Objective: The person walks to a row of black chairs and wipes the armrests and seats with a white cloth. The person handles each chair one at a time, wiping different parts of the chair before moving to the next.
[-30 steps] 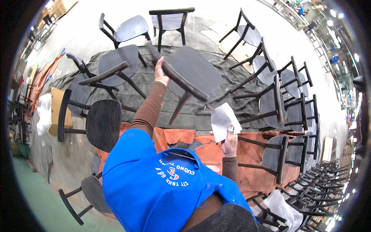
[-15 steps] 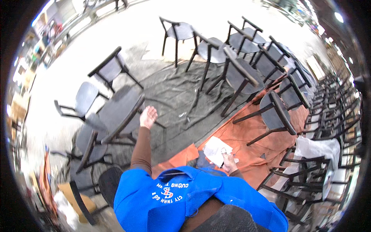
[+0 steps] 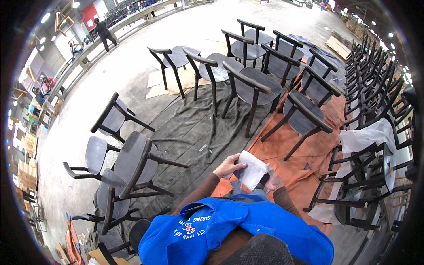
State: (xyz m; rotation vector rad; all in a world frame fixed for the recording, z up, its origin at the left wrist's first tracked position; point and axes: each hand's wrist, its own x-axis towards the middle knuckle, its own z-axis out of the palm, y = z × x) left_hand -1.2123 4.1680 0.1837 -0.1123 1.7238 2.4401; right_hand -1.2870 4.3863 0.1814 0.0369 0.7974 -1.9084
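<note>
Both my hands meet in front of my chest on a white cloth (image 3: 254,170). My left hand (image 3: 228,166) grips its left edge. My right hand (image 3: 270,180) is mostly hidden behind the cloth and holds it from the right, with something small and clear against it. My blue apron (image 3: 229,229) fills the lower middle. The nearest dark wooden chair (image 3: 132,161) lies tipped on the black floor sheet (image 3: 185,128) to my left, out of reach of either hand.
Several dark chairs (image 3: 251,84) stand in a row ahead on the black sheet and an orange sheet (image 3: 309,150). More chairs, some under white plastic (image 3: 366,137), are packed at the right. Tipped chairs (image 3: 110,119) lie left. A person (image 3: 104,33) stands far back left.
My left hand has left the chair seat it rested on and come back to the white cloth. My view has swung, so the chairs now sit farther away.
</note>
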